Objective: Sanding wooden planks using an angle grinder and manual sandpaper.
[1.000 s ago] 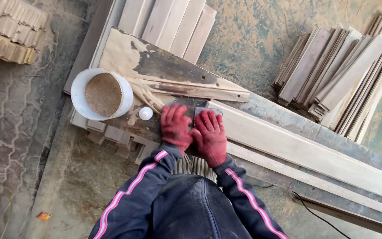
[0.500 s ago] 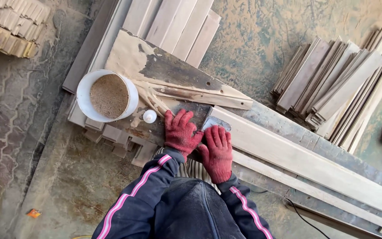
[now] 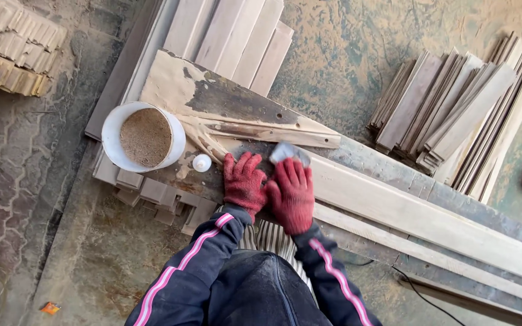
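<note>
The person's right hand [image 3: 291,194], in a red knit glove, lies fingers-forward on the near end of a long pale plank [image 3: 430,218] and presses down on a small grey sanding pad [image 3: 289,151]. Only the far edge of the pad shows beyond the fingertips; it looks thin, flat and dusty grey-white, with one corner slightly lifted. The hand is spread flat over it rather than clenched. The left hand [image 3: 244,183], also in a red glove, rests open and flat on the bench [image 3: 237,99] just beside the right one, the two gloves touching at the thumbs.

The plank is smooth, light-coloured wood running away to the right along the bench, with a narrower strip [image 3: 424,250] lying alongside its near edge. The bench top is a dark, worn board smeared with pale filler. On it, to the left of the hands, stands a white bucket [image 3: 143,137] filled with tan sawdust, and a small white cap [image 3: 202,162] lies between the bucket and the left hand. A few thin wood slivers [image 3: 261,128] coated in pale paste lie beyond the hands. A stack of boards [image 3: 460,115] sits on the floor to the right.
</note>
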